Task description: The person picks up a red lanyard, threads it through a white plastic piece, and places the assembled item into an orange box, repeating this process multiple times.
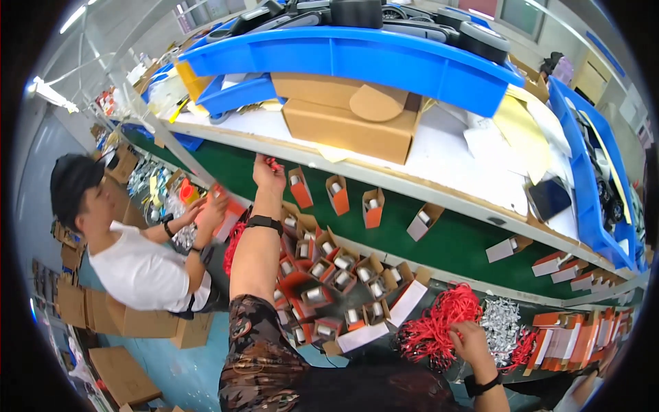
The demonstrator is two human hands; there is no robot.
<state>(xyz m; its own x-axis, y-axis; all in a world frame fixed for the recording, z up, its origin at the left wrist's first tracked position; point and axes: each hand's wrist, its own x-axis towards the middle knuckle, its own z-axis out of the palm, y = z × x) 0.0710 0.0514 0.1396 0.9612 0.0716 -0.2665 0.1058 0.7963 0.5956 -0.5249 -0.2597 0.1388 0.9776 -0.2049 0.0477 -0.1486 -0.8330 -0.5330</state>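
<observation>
1. Across the top of the view, a long blue plastic bin (357, 58) holds dark moulded parts, and a second blue bin (594, 178) runs down the right side.
2. Below the bins, a white shelf (446, 154) carries a brown cardboard box (350, 120) and loose sheets of paper.
3. Under the shelf, a green conveyor belt (439, 240) crosses from upper left to lower right. Small open orange-and-white cartons (338, 194) stand on it, well apart, each with a silver part inside.
4. At the left, another person in a white shirt (141, 271) and dark cap sits beside the belt, both hands on an orange carton (230, 213).
5. Near the centre, on the dark surface (374, 350) in front of the belt, a tight cluster of open cartons (329, 281) stands packed together, silver parts showing in them.
6. At the lower right, a stack of flat orange-and-white carton blanks (570, 336) lies beside a heap of small clear bags (501, 323).
7. Just left of the bags lies a tangled pile of red cords (436, 326).
8. The wearer's left hand (269, 173), with a black wristband, is raised over the belt, fingers closed on a small red piece (273, 163); what the piece is cannot be told.
9. The wearer's right hand (472, 343) rests on the pile of red cords, fingers curled into the strands; whether it grips any cannot be told.
</observation>
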